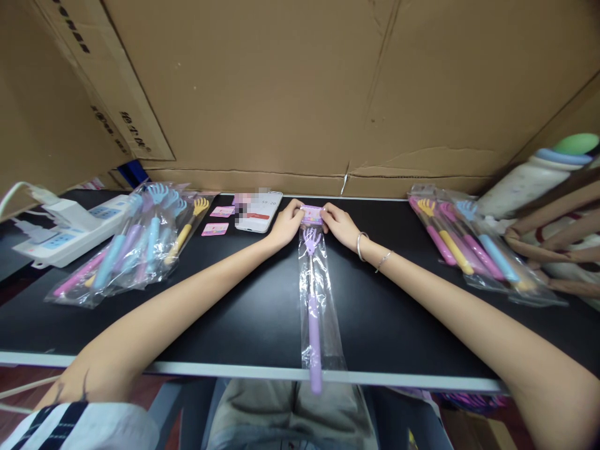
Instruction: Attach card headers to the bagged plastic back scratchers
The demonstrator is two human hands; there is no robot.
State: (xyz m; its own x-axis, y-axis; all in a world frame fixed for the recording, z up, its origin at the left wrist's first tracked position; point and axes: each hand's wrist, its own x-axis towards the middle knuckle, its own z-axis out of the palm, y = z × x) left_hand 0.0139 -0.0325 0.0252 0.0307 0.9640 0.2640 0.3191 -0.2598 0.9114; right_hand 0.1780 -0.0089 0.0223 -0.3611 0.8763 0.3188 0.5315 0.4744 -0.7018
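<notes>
A small pink and purple printed card (312,215) is held between my two hands at the top end of a clear plastic bag (329,312). My left hand (287,224) pinches its left edge, thumb on top. At the right edge my right hand (342,226) grips it the same way. Inside the bag lies a purple back scratcher (314,325), its claw end just below the card. The handle end sticks out past the table's front edge. Whether the card is fixed to the bag cannot be made out.
Several bagged back scratchers (152,234) lie at left, others (462,240) at right. Two loose cards (215,229) and a phone (255,212) lie left of my hands. A power strip (79,231) sits far left, a bottle (529,184) far right. Cardboard (281,94) walls the back.
</notes>
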